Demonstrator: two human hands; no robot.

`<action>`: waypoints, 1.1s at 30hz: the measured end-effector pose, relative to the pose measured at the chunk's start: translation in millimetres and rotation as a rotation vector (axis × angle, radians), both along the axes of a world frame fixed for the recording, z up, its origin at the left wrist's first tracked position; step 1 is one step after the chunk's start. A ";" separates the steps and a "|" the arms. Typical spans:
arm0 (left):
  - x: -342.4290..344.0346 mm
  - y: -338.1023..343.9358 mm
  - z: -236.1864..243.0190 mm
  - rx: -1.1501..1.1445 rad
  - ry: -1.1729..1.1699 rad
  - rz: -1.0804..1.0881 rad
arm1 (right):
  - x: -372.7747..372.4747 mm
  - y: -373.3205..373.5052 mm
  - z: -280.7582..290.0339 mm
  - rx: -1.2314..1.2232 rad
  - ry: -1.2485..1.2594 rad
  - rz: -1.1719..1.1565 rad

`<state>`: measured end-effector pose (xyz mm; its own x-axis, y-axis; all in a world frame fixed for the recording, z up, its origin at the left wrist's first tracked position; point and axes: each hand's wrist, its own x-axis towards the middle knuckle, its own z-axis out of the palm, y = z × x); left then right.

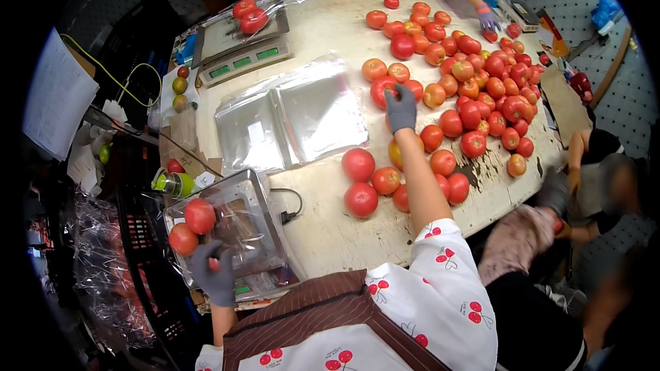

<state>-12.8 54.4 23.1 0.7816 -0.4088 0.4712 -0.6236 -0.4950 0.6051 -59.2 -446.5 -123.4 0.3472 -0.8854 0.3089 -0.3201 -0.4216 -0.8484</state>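
My right hand [401, 111], in a grey glove, reaches across the table with its fingers closed on a large red tomato [382, 92] at the left edge of the tomato pile [481, 86]. At the lower left, my left hand [214, 276], also gloved in grey, is beside a scale [271, 223]. Its curled fingers pinch the edge of a clear plastic bag [237, 233], and one bare fingertip shows. Two tomatoes [199, 216] lie at the bag's left side on the scale. Several loose tomatoes [361, 199] lie left of my right forearm.
Stacks of clear bags [320, 113] lie mid-table. Behind them another scale [244, 58] bears two bagged tomatoes [254, 20]. A cable [292, 211] crosses the table near the front scale. Co-workers' gloved hands [489, 19] are at the far side; other people sit at the right.
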 end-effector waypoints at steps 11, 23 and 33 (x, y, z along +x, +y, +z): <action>7.1 67.5 35.5 0.057 -0.232 0.478 | 130.7 -72.0 -6.3 -0.363 1.319 0.151; 2.1 111.9 42.2 -0.024 -0.250 0.564 | 7.1 81.0 83.9 0.485 -0.017 0.853; 2.9 111.5 43.3 -0.044 -0.364 0.328 | -5.5 354.6 93.2 0.258 0.154 1.083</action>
